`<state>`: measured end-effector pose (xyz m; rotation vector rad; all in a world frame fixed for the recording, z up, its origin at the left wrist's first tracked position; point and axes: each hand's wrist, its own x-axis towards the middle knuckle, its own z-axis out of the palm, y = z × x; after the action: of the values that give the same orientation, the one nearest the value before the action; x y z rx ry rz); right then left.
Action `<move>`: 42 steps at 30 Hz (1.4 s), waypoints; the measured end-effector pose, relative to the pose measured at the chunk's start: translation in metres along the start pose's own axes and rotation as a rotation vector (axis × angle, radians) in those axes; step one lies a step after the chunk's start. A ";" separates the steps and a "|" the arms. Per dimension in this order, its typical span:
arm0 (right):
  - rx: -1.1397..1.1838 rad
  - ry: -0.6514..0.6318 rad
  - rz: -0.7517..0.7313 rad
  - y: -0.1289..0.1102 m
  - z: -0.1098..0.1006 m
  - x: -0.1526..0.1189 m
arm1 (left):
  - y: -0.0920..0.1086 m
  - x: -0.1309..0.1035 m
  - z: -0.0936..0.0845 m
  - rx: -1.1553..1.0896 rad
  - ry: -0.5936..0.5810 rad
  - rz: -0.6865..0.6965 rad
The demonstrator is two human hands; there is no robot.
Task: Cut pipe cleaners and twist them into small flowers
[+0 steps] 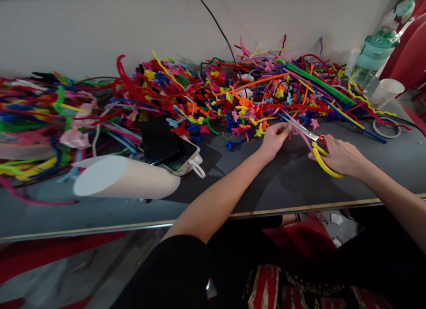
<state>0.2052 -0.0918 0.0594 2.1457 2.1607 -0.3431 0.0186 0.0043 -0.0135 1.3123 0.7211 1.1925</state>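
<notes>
My right hand [342,154] grips a pair of scissors [320,160] with yellow and red handles. Their metal blades point up and left, past the fingertips of my left hand [277,139]. That hand is pinched closed on a pink pipe cleaner [307,142], whose length runs down beside the blades toward the handles. Whether the blades are touching it I cannot tell. Just behind my hands lies a heap of small pipe-cleaner flowers, among them an orange flower [246,102] and a pink flower [314,123].
A pale paper roll [133,178] lies at the left, beside a phone [184,156]. Loose pipe cleaners [76,116] pile along the wall. At the right are a white cup [388,92], a teal-lidded bottle [374,56] and a tape ring [386,134]. A black cable [218,25] hangs behind.
</notes>
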 end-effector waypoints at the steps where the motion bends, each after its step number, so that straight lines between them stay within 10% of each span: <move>1: -0.011 0.011 0.016 0.002 -0.002 0.000 | 0.000 0.000 0.000 0.005 0.013 0.006; 24: 0.357 -0.067 -0.068 0.045 -0.019 0.015 | -0.001 0.000 0.001 0.011 0.133 -0.025; 31: 0.058 0.212 0.208 0.052 -0.016 0.020 | -0.004 0.002 -0.002 0.061 0.218 0.064; 36: -0.135 0.401 0.068 0.064 -0.018 0.020 | -0.006 0.007 -0.007 0.102 0.295 0.105; 42: 0.377 0.349 -0.132 0.028 -0.004 0.042 | -0.009 0.006 -0.007 0.132 0.245 0.114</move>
<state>0.2327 -0.0505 0.0517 2.4136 2.6182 -0.4453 0.0162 0.0134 -0.0221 1.3431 0.9240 1.4343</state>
